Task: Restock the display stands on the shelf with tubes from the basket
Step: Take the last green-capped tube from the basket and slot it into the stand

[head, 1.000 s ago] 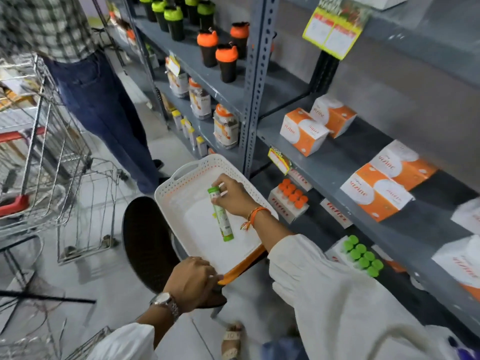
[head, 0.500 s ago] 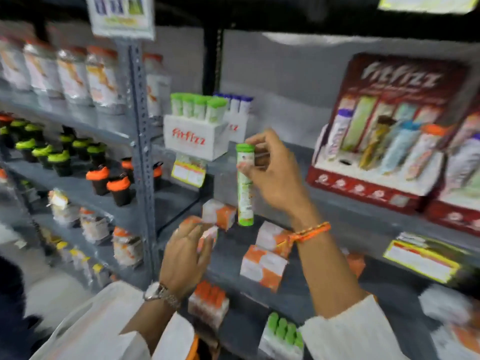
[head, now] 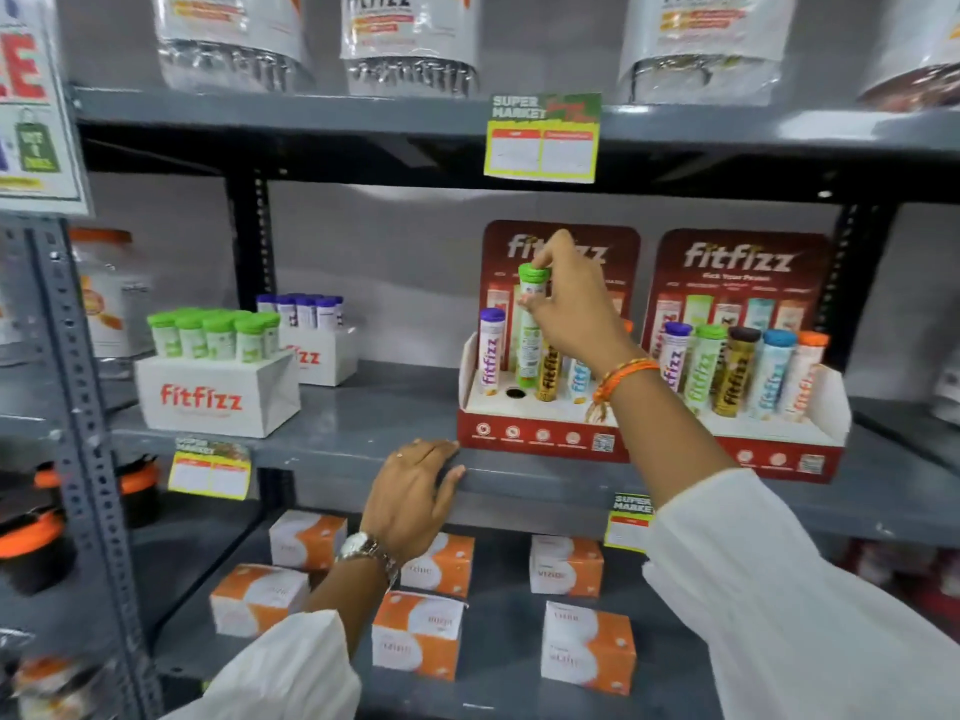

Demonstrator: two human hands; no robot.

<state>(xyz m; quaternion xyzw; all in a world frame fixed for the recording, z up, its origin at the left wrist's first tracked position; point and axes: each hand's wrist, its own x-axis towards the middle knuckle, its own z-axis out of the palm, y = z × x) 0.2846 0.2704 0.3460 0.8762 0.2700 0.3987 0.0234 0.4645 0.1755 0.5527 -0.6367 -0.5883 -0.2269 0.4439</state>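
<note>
My right hand (head: 574,304) grips a green-capped tube (head: 530,330) by its top and holds it upright over the left red display stand (head: 540,433) on the middle shelf. The tube's lower end hangs just above an empty round hole (head: 515,392) in the stand's white tray. A purple-capped tube (head: 490,350), a dark gold one (head: 549,374) and a pale blue one (head: 577,380) stand in that same stand. My left hand (head: 415,491) rests flat on the shelf's front edge (head: 519,485), holding nothing. The basket is out of view.
A second red stand (head: 779,454) to the right holds several tubes. Left on the shelf sit a white box of green-capped tubes (head: 218,387) and one of purple-capped tubes (head: 317,350). Orange-and-white cartons (head: 415,631) fill the shelf below; bags hang above.
My view rose from the basket to the shelf. My right hand carried the green-capped tube up and right, over the left stand. My left hand left the basket and settled on the shelf edge.
</note>
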